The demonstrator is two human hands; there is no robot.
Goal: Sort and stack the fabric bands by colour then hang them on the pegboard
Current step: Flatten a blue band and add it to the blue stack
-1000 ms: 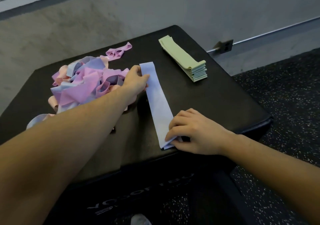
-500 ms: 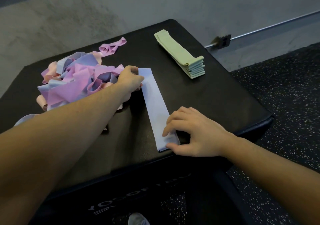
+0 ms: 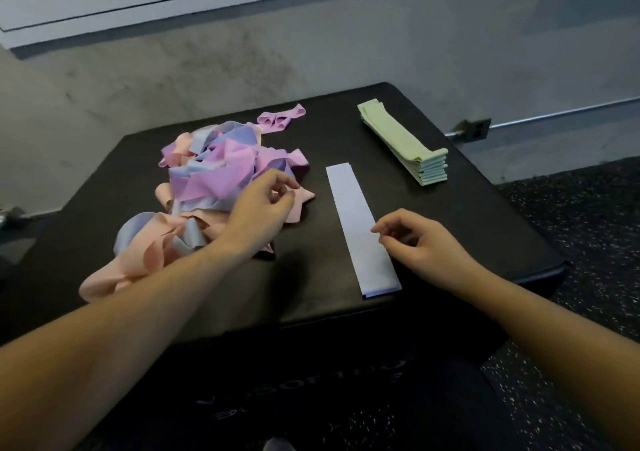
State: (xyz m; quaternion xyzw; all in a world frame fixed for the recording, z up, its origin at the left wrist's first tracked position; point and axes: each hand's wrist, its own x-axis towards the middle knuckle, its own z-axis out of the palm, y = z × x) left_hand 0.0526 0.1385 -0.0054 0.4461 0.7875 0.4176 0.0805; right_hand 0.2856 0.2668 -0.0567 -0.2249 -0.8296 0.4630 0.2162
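A flat light-blue band (image 3: 360, 225) lies lengthwise on the black padded box (image 3: 485, 228). My right hand (image 3: 422, 242) hovers at its right edge with loosely curled fingers, holding nothing. A tangled heap of pink, purple and blue bands (image 3: 214, 180) fills the left of the box. My left hand (image 3: 259, 208) is over the heap's right side, fingers curled near a pink band (image 3: 304, 201); whether it grips the band is unclear. A neat stack of green bands (image 3: 405, 142) sits at the back right. A loose purple band (image 3: 280, 118) lies behind the heap.
The box stands against a grey concrete wall (image 3: 311, 52) with a white panel above. A metal rail and bracket (image 3: 474, 128) run along the wall at the right. Speckled black floor (image 3: 588, 225) lies to the right of the box.
Both hands have let go of the blue band, which now lies flat. My left hand moved left over the heap; my right hand lifted off the band's near end.
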